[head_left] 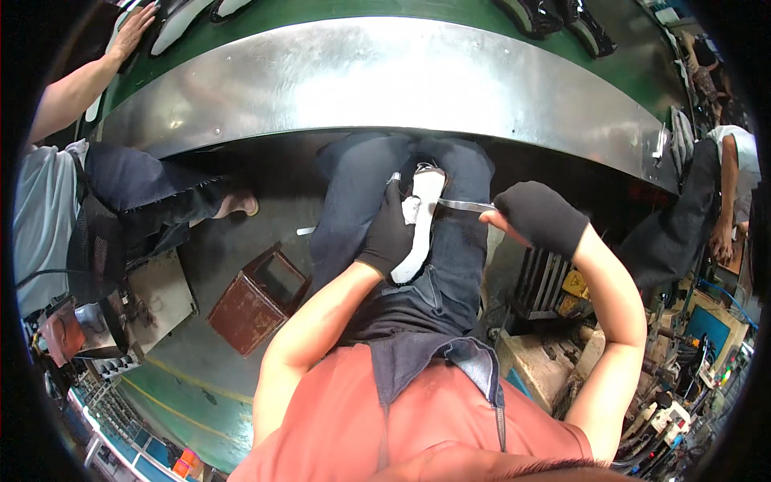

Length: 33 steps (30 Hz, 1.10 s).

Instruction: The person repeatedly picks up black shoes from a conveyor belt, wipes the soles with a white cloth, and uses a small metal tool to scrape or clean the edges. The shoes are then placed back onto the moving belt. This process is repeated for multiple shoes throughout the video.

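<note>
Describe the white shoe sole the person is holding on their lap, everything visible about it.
The white shoe sole is long, narrow and smooth, looking like rubber or foam. It lies lengthwise along the person's dark-trousered lap, one end toward the metal conveyor edge. The gloved left hand grips its left side and covers part of it. A thin, flat metal tool, held in the gloved right hand, reaches its right edge. A small grey patch shows near the middle.
</note>
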Available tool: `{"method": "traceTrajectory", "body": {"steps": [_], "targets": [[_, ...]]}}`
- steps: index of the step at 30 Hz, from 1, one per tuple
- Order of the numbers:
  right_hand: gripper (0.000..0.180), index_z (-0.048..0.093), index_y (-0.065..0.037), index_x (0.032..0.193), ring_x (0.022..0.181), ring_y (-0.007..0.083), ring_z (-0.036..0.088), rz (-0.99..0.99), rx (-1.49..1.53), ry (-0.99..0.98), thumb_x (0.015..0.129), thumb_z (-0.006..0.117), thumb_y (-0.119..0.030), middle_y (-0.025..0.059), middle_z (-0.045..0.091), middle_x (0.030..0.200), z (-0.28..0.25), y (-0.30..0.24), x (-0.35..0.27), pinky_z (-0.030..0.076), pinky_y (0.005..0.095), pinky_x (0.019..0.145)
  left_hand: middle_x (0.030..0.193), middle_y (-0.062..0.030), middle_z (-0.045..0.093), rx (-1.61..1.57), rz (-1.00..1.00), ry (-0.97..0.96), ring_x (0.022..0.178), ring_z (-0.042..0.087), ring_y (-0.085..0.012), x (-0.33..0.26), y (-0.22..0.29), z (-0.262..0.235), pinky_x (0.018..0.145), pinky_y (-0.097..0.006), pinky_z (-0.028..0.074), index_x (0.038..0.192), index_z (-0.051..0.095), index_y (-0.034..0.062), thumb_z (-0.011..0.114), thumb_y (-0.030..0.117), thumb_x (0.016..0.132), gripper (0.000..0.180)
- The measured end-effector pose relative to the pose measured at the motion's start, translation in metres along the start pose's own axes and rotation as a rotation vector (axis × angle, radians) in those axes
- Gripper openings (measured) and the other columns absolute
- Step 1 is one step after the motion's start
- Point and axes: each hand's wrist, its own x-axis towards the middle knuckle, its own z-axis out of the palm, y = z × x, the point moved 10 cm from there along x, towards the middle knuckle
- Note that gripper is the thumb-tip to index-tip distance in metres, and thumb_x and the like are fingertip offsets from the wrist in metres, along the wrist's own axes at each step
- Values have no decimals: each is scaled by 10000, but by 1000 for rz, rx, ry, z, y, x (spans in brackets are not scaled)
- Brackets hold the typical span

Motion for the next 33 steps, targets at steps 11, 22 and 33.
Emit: {"method": "traceTrajectory", "body": {"steps": [11, 22, 33], "targets": [[462, 622, 12, 883, 671, 318, 614, 51, 745, 36, 970, 517, -430, 207, 634, 772, 144, -18, -23, 465, 390, 640, 1545, -218, 205, -116, 173, -145, 1443, 218, -313, -89, 0, -2, 1163, -388, 218, 1504, 55, -32, 742, 186, 804, 1005], [469, 673, -7, 892, 756, 433, 611, 17, 373, -43, 969, 477, -426, 268, 623, 805, 122, -77, -20, 487, 449, 663, 1335, -106, 525, -1352, -630, -429, 1226, 493, -194, -113, -79, 66, 1080, -330, 360, 1383, 424, -9, 295, 417, 1055, 553], [373, 622, -21, 848, 748, 415, 601, 30, 367, -47, 959, 535, -365, 210, 618, 776, 98, -61, -41, 458, 462, 637, 1129, -128, 626, -557, -149, -166, 1059, 598, -200, -88, -70, 44, 916, -343, 475, 1252, 506, 2, 513, 323, 965, 431]]}}
